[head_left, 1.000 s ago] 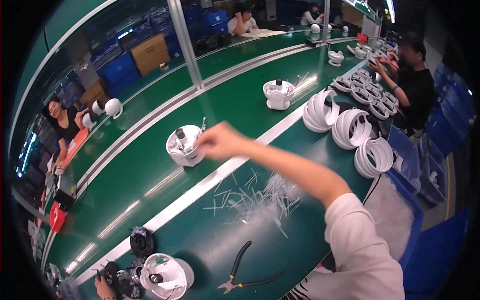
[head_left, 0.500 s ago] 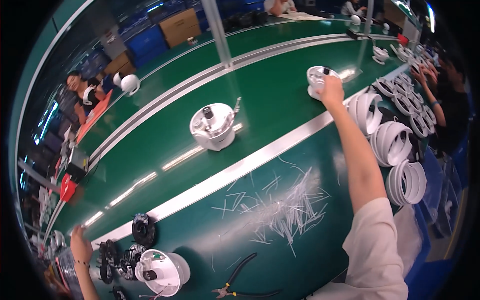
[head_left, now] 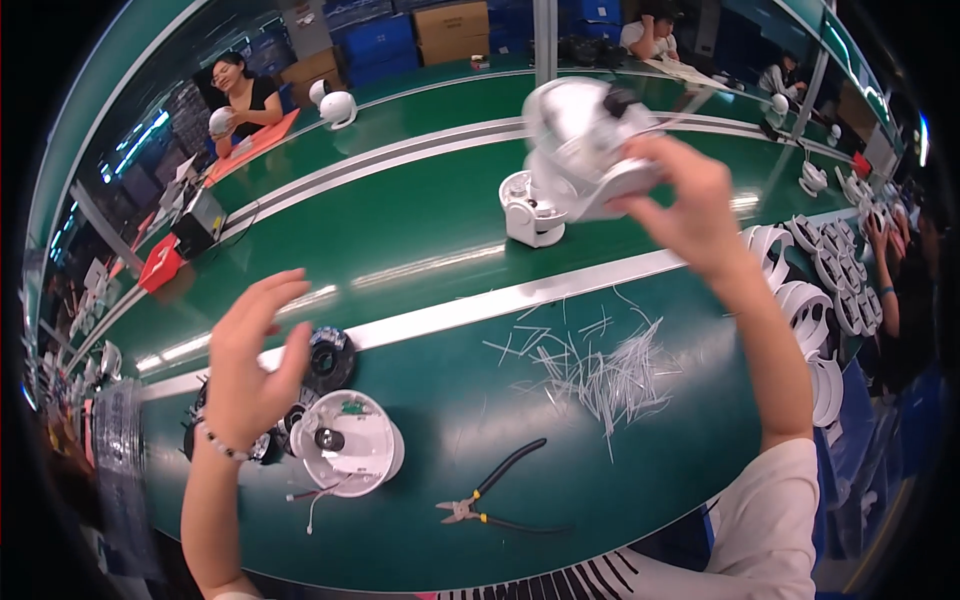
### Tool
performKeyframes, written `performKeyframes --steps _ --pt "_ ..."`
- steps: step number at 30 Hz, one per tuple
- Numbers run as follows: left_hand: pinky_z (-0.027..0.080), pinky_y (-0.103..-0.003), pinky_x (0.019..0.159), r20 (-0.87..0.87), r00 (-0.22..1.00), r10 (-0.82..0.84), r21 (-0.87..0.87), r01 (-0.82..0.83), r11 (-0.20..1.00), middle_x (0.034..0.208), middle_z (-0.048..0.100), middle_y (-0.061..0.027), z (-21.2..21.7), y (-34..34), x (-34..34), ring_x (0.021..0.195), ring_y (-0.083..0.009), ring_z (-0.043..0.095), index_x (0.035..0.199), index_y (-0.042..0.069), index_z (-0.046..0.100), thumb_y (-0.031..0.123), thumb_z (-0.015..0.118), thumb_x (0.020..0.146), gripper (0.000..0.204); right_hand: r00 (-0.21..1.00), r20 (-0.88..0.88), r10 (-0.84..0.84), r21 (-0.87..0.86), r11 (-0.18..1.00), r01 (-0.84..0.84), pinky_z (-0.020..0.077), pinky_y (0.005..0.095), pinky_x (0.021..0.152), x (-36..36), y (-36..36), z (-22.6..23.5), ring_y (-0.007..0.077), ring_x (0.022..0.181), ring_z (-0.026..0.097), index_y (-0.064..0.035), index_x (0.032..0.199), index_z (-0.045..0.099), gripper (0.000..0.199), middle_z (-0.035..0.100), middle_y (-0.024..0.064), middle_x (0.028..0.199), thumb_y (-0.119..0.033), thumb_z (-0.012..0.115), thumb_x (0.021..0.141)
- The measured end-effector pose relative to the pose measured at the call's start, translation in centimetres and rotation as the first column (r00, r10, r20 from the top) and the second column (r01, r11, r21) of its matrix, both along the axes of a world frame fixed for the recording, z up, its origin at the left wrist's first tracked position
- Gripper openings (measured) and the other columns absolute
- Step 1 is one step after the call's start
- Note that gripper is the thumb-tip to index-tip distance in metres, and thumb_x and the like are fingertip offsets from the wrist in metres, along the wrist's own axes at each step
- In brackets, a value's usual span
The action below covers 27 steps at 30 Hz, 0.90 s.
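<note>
My right hand (head_left: 690, 195) grips a white round camera-like housing (head_left: 575, 135) by its base, holding it up above the green belt; motion blurs the housing. Behind it, another white housing (head_left: 535, 222) stands on the belt with its open side up. My left hand (head_left: 255, 350) is empty, fingers spread, over the left end of the bench. Below and right of it lies a white bowl-shaped housing (head_left: 375, 455), its open side showing a dark cylinder and loose wires. Black ring-shaped parts (head_left: 330, 360) sit beside it, partly hidden by my left hand.
Diagonal cutters (head_left: 465, 508) lie open on the bench near a pile of thin clear strips (head_left: 610, 375). White ring covers (head_left: 805, 310) are stacked at the right, near a co-worker's arm. Across the belt stand a red bin (head_left: 160, 262), a metal post (head_left: 545, 45) and another seated person.
My right hand has lifted the white housing off the belt and brought it nearer. My left hand has come in from the lower left edge. The view has shifted.
</note>
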<state>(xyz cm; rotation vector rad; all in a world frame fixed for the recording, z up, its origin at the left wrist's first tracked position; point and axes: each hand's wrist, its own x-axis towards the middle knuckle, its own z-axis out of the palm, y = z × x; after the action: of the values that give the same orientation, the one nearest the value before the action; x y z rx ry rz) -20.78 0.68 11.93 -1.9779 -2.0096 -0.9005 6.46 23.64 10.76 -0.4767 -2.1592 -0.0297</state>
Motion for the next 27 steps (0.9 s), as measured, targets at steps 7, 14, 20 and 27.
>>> performKeyframes --steps 7,14,20,27 --pt "0.046 -0.033 0.069 0.382 0.924 0.033 -0.272 0.078 0.959 0.1 0.055 -0.0194 -3.8 2.2 0.9 0.085 -0.0276 0.057 0.107 -0.004 0.047 0.024 0.049 0.081 0.038 0.89 0.285 0.356 -0.124 0.934 -0.334 0.0456 0.0361 0.057 -8.1 -8.0 -7.1 0.0272 0.072 0.056 -0.0025 0.078 0.045 0.026 0.054 0.011 0.074 -0.008 0.064 0.06" --pt "0.042 -0.038 0.076 0.169 0.975 0.145 -0.52 -0.037 0.853 0.096 0.055 -0.0261 -6.1 3.0 -0.4 0.086 -0.0365 0.055 0.111 -0.009 0.042 0.036 0.043 0.082 0.054 0.848 0.355 0.394 -0.197 0.918 -0.344 0.0461 0.0356 0.059 -9.9 -11.2 -12.0 0.0264 0.079 0.054 -0.0016 0.081 0.047 0.024 0.054 0.0109 0.083 -0.009 0.058 0.061" --pt "0.046 -0.034 0.069 0.224 0.972 0.07 -0.222 -0.019 0.975 0.088 0.059 -0.0193 -5.2 3.7 -3.5 0.079 -0.0309 0.059 0.096 -0.003 0.054 0.026 0.05 0.079 0.034 0.416 0.618 0.667 -0.451 0.735 -0.506 0.0329 0.0439 0.086 -2.5 -18.2 -11.2 0.0311 0.108 0.039 0.0 0.11 0.044 0.072 0.041 0.016 0.117 -0.045 0.067 0.059" --pt "0.047 -0.029 0.066 0.228 0.974 -0.001 -0.263 0.063 0.963 0.09 0.06 -0.0119 -5.1 6.4 -1.4 0.073 -0.0191 0.059 0.097 0.0 0.054 0.019 0.054 0.076 0.028 0.261 0.783 0.564 -0.454 0.806 -0.379 0.0264 0.0491 0.092 -1.6 -18.0 -11.1 0.0361 0.113 0.032 -0.0027 0.123 0.031 0.089 0.026 0.0201 0.128 -0.04 0.073 0.053"
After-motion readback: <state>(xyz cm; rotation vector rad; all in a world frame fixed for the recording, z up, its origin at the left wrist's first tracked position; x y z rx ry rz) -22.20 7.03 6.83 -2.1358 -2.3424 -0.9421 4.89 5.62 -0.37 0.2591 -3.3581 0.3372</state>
